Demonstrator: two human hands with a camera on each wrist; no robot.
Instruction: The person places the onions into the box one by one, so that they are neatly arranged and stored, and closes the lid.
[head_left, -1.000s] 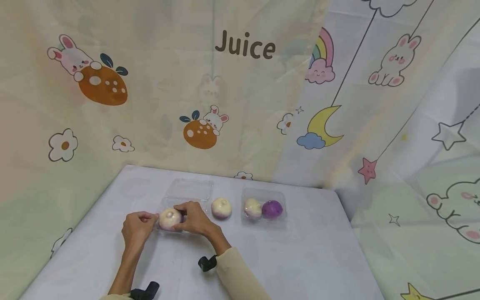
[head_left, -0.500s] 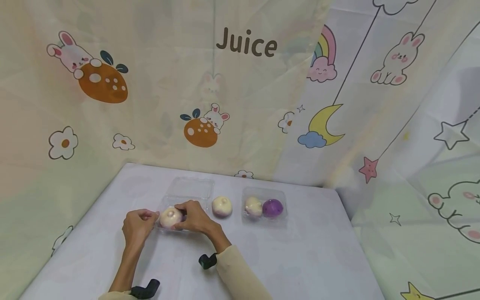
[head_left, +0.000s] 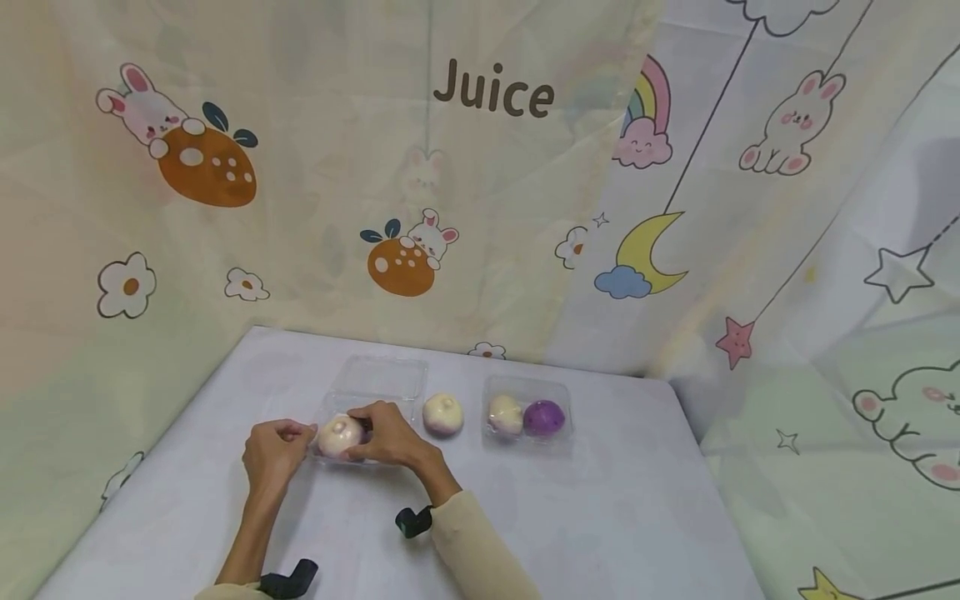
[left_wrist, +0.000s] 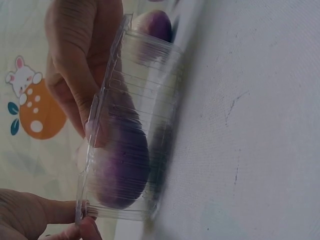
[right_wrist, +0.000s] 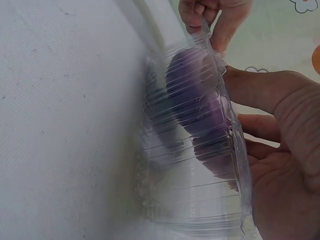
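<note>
In the head view, a clear plastic clamshell box (head_left: pixel 378 379) stands at the left of the table, its lid tipped back. My right hand (head_left: pixel 390 435) grips a round white-and-purple vegetable (head_left: pixel 340 434), like an onion or turnip, at the box's left end. Through the ribbed wall in the left wrist view, the purple underside of this vegetable (left_wrist: pixel 122 170) shows inside the box, tilted. Thumb and fingers of my left hand (head_left: pixel 274 457) pinch the box's left rim; the right wrist view also shows this left hand (right_wrist: pixel 220 17) at the rim (right_wrist: pixel 231 117).
Just right of the box lies another white-and-purple vegetable (head_left: pixel 442 415). Farther right, a second clear box (head_left: pixel 527 385) holds a whitish vegetable (head_left: pixel 506 415) and a purple one (head_left: pixel 544 418) side by side. A printed curtain (head_left: pixel 315 250) hangs behind the white table (head_left: pixel 600 517).
Both hands keep their holds on the box rim and the vegetable, with barely any movement. The head view has shifted slightly.
</note>
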